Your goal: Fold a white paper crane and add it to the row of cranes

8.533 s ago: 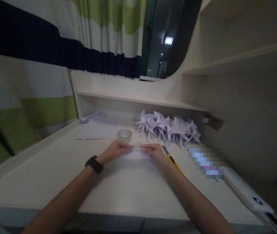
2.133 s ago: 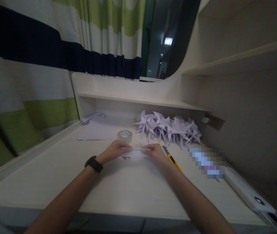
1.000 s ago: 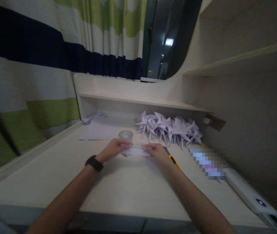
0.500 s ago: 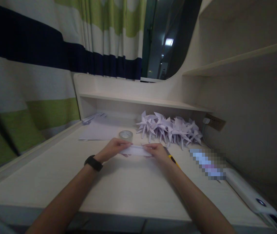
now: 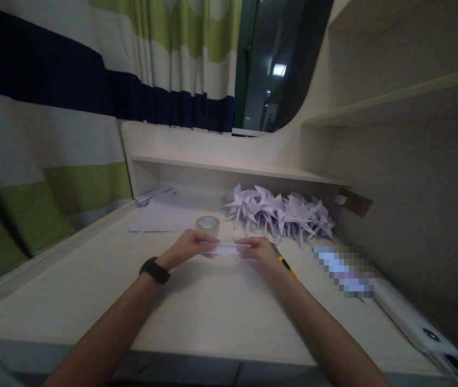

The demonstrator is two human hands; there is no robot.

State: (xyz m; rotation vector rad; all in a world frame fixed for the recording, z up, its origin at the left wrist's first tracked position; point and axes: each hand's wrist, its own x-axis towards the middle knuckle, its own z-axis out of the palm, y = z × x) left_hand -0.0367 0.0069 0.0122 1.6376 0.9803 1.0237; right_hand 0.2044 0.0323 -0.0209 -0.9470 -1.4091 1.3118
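Observation:
Between my two hands is a narrow strip of white paper (image 5: 227,249), folded or rolled along its length and held level just above the desk. My left hand (image 5: 190,244), with a black band on the wrist, pinches its left end. The right end is pinched by the thumb and fingers of my right hand (image 5: 257,248). A roll of clear tape (image 5: 208,226) lies just behind my left hand. Partly hidden by my right hand and forearm is a yellow and black utility knife (image 5: 285,262).
White paper pinwheels (image 5: 281,210) are heaped at the back right under the shelf (image 5: 229,165). Paper sheets (image 5: 166,214) and thin paper strips (image 5: 154,195) lie at the back left. A blurred-out phone-like object (image 5: 341,271) and a long white device (image 5: 408,312) line the right side.
The paper between my hands has become narrower from front to back, and my fingers have curled further over it. My arms are almost in the same place.

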